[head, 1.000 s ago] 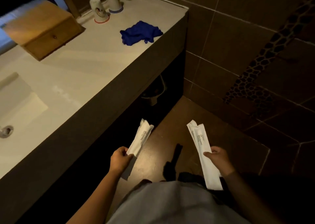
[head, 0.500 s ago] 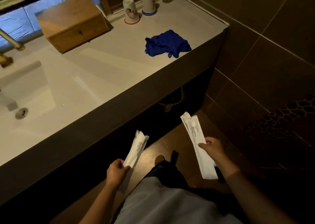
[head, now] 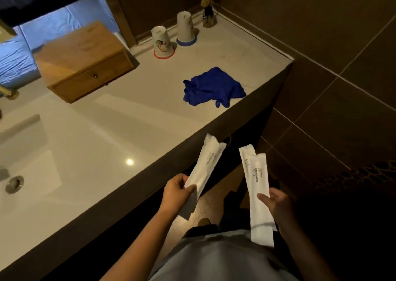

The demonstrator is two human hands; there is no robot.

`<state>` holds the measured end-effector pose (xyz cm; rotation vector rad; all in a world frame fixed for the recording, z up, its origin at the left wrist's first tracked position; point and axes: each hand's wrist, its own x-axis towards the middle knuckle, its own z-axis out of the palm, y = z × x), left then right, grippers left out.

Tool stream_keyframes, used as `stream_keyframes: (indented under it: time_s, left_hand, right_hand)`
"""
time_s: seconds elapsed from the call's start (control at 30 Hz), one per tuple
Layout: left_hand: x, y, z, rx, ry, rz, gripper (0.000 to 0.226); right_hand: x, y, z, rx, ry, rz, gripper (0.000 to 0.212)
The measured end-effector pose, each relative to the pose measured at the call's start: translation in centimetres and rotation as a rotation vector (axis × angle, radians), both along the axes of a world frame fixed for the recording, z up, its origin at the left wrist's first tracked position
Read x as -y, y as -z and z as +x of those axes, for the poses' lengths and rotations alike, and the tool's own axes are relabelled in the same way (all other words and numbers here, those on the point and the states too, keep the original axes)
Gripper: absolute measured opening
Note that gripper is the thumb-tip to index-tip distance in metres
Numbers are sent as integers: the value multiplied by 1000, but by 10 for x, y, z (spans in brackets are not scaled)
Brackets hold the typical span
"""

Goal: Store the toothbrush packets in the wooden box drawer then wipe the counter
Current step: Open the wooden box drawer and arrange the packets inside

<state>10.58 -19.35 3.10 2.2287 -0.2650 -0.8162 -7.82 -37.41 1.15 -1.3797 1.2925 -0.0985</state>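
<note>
Left hand (head: 177, 192) and right hand (head: 276, 203) each pinch a packet (head: 206, 165) (head: 255, 186). Drawer (head: 94, 77) shut at 11 o'clock: shift both pkts to one hand, pull knob w/ the other.

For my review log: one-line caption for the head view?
Left hand and right hand hold toothbrush packets beside counter; wooden box drawer shut.
</note>
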Motion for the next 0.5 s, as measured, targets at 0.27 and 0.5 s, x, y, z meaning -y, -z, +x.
stream_keyframes:
  time_s: [0.27,0.5]
  left_hand:
    - [74,-70,82,-5,-129,-323,16]
    - [112,-128,198,71,-195,-282,4]
  right_hand:
    - [59,-62,101,343,100,22,16]
    - [117,-102,239,486,7,177,24]
